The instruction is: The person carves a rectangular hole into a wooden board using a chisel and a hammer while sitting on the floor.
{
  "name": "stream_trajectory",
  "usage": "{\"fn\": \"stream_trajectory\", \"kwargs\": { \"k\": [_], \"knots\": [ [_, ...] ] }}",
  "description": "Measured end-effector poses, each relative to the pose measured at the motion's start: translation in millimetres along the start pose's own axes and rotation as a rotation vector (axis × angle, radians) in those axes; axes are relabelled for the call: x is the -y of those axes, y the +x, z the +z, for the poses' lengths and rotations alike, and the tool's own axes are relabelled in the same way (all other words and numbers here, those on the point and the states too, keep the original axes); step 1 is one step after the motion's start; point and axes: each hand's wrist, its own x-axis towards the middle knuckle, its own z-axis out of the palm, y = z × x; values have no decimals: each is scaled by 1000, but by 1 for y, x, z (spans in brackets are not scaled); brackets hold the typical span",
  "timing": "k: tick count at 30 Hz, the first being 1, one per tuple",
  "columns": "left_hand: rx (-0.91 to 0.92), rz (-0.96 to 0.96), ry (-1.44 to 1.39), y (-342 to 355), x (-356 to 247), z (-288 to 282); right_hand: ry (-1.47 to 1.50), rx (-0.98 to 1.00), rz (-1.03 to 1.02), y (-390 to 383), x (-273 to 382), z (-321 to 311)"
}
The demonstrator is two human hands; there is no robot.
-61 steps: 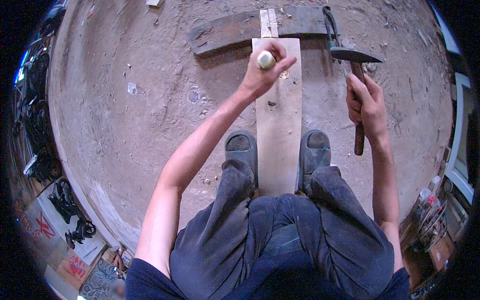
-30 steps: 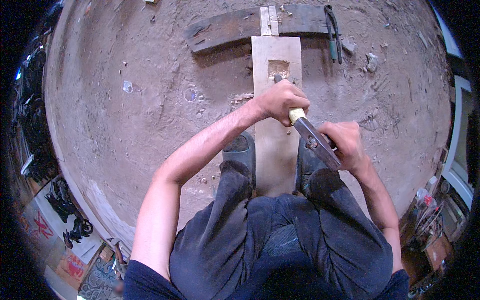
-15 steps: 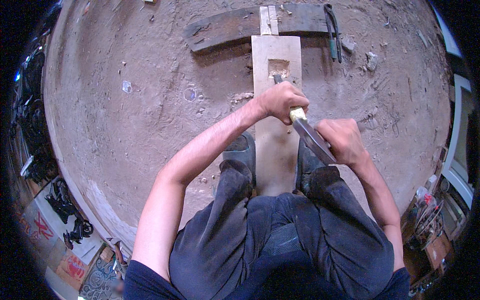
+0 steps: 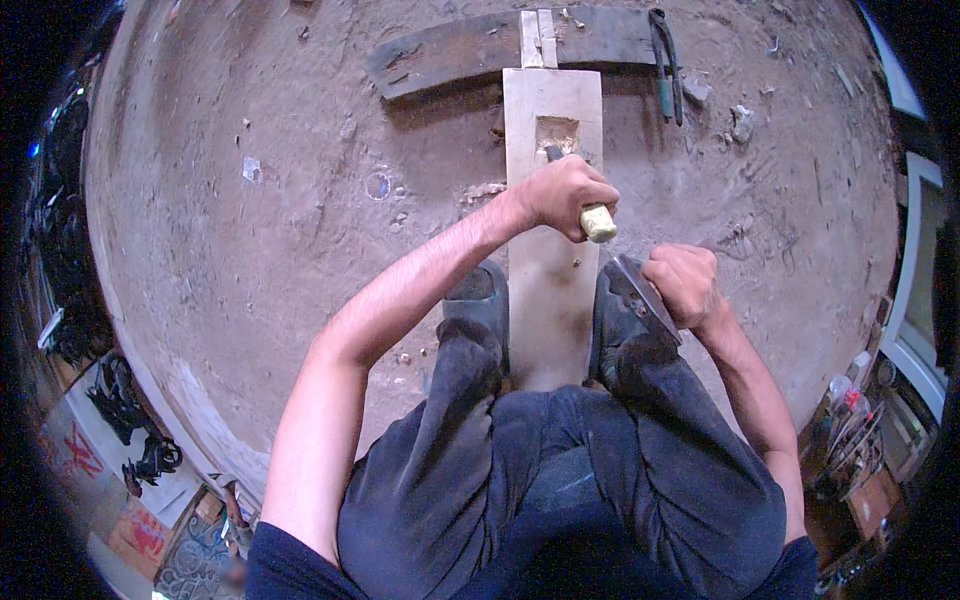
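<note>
A chisel is gripped in my left hand [image 4: 568, 192], its pale yellow handle end [image 4: 599, 224] sticking out toward me. The dark chisel blade [image 4: 554, 153] reaches the near edge of a rectangular recess [image 4: 557, 131] cut into a pale wooden board [image 4: 553, 320]. My right hand [image 4: 684, 284] is closed round a hatchet-like tool with a long, dark metal head [image 4: 648, 300]; its handle is mostly hidden by the fist. That head stands a little apart from the chisel handle, to its lower right. The board runs lengthwise between my shoes, away from me.
The board's far end meets a weathered dark plank [image 4: 455, 58] lying crosswise, with a pale strip [image 4: 537, 38] on it. Pincers with a green grip [image 4: 665, 85] lean at its right end. Stones [image 4: 741, 123] and chips lie on the dirt floor; clutter lines both sides.
The hatchet-like tool has moved off the chisel handle, down and to the right, with my right hand. My left hand keeps hold of the chisel almost in place.
</note>
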Motion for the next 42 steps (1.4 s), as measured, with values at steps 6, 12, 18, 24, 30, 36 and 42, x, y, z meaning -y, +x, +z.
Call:
{"fn": "stream_trajectory", "kwargs": {
  "k": [6, 12, 18, 24, 30, 36, 42],
  "knots": [
    [10, -14, 37, -2, 2, 1, -37, 116, 0, -9, 2, 2],
    [74, 23, 63, -4, 3, 4, -62, 117, 61, -14, 3, 6],
    [26, 11, 77, -4, 2, 4, -101, 88, 18, -18, 0, 9],
    [88, 18, 165, 0, 2, 12, -51, 40, -38, -22, 6, 10],
    [105, 15, 207, 0, 0, 11, -16, 98, -7, -23, 8, 16],
    [61, 21, 126, 0, 2, 8, -24, 120, 16, -21, 5, 18],
    [71, 18, 163, -4, 5, 9, 0, 42, -106, -19, 14, 11]
  ]
}}
